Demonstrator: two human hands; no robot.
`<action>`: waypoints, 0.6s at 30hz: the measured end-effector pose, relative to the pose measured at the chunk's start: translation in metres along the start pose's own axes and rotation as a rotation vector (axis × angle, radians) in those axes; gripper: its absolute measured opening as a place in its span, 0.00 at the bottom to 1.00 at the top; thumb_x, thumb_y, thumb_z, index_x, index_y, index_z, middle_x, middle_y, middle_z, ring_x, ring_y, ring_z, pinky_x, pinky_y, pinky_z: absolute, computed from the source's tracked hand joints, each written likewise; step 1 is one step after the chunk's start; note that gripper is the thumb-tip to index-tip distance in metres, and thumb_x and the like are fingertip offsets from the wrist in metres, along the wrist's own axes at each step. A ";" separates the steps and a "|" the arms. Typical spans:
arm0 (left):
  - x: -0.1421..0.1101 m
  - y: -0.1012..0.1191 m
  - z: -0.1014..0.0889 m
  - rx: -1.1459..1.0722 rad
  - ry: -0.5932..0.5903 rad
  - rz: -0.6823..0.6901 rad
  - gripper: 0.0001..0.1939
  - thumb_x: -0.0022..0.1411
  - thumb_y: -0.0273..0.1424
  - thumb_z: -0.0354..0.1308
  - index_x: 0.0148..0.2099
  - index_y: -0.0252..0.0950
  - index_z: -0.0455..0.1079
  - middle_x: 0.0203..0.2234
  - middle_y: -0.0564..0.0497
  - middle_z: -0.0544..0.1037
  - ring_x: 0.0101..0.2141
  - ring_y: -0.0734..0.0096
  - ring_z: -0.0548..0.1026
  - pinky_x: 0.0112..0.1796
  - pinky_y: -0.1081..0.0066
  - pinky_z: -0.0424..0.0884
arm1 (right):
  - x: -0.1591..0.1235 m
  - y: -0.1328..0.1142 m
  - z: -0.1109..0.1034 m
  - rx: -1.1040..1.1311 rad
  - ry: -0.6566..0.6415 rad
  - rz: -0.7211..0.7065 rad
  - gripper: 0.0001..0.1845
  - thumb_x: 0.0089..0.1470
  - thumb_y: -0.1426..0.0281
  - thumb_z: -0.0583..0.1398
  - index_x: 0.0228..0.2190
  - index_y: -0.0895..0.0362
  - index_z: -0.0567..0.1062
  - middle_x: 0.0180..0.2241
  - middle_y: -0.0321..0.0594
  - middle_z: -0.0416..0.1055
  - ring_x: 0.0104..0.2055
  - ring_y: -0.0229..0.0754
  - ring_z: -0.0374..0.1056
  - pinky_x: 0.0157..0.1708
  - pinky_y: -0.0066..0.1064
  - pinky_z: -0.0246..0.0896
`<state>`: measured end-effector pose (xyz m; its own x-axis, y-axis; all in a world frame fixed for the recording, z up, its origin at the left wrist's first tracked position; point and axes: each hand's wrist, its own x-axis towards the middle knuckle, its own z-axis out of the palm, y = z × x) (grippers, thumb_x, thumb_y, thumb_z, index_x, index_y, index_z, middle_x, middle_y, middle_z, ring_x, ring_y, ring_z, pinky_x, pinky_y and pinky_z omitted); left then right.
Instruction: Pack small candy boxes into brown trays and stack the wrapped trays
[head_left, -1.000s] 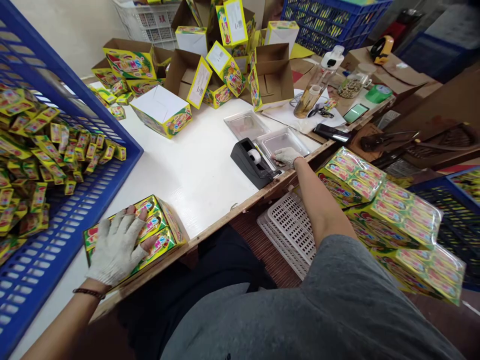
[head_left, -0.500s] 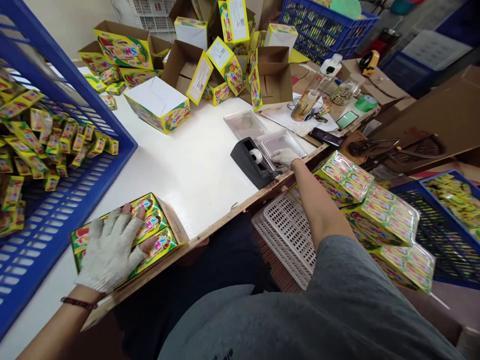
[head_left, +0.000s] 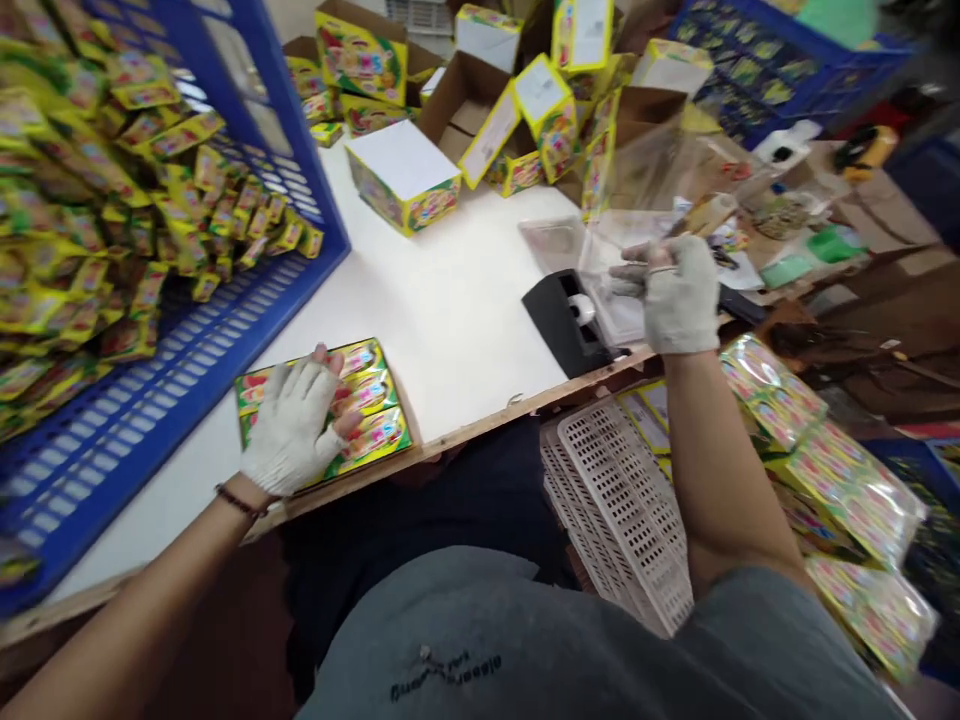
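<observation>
My left hand (head_left: 292,422), in a white fingerless-style glove, lies flat with fingers spread on a display box (head_left: 379,425) filled with small green and yellow candy packs. That box sits at the table's front edge. My right hand (head_left: 679,290), gloved the same way, pinches a thin clear plastic sheet (head_left: 637,190) and holds it raised; the sheet is blurred and see-through. Below and left of this hand stands a black tape dispenser (head_left: 566,325) with a roll of tape. Clear plastic pieces (head_left: 555,240) lie just behind the dispenser.
A blue crate (head_left: 300,290) full of small packs leans at left. Open cartons (head_left: 465,100) and a white-topped box (head_left: 405,165) stand at the back. Film-covered boxes (head_left: 855,490) are stacked at lower right, near white plastic baskets (head_left: 622,500). A bottle and tape roll (head_left: 836,245) sit at right.
My right hand has risen from the stack of clear plastic, lifting one sheet. My left hand remains flat on the filled box. The view has turned, shifting the scene rightward.
</observation>
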<state>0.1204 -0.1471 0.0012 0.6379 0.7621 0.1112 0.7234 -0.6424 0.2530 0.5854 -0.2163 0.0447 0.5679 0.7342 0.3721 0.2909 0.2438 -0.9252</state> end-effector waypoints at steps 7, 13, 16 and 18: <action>-0.026 0.010 -0.075 -0.124 0.757 -0.251 0.42 0.73 0.63 0.21 0.79 0.55 0.48 0.77 0.61 0.53 0.76 0.59 0.52 0.70 0.43 0.59 | -0.097 -0.027 0.141 0.534 -0.343 0.695 0.14 0.60 0.64 0.66 0.32 0.51 0.65 0.30 0.32 0.76 0.28 0.37 0.77 0.25 0.25 0.75; -0.017 0.018 -0.093 -0.024 0.359 0.102 0.30 0.79 0.48 0.42 0.71 0.37 0.64 0.69 0.42 0.68 0.70 0.53 0.65 0.69 0.47 0.62 | -0.155 -0.026 0.197 0.529 -0.577 1.158 0.09 0.66 0.72 0.60 0.33 0.54 0.65 0.25 0.32 0.73 0.24 0.36 0.76 0.23 0.23 0.75; 0.010 0.014 -0.060 0.038 0.028 0.125 0.27 0.78 0.42 0.42 0.68 0.34 0.68 0.63 0.38 0.74 0.67 0.48 0.67 0.64 0.45 0.66 | -0.171 -0.020 0.193 0.523 -0.676 1.189 0.10 0.66 0.69 0.61 0.33 0.54 0.65 0.24 0.32 0.73 0.23 0.37 0.76 0.23 0.25 0.76; 0.027 0.015 -0.037 0.127 -0.125 0.122 0.25 0.77 0.39 0.44 0.68 0.36 0.68 0.62 0.38 0.74 0.66 0.44 0.67 0.61 0.40 0.65 | -0.179 -0.017 0.188 0.529 -0.711 1.177 0.11 0.65 0.66 0.63 0.34 0.54 0.65 0.25 0.34 0.75 0.24 0.38 0.77 0.23 0.25 0.76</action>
<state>0.1386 -0.1331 0.0437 0.7450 0.6670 0.0117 0.6611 -0.7405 0.1206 0.3339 -0.2321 -0.0205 -0.2623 0.7809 -0.5670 -0.4582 -0.6179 -0.6389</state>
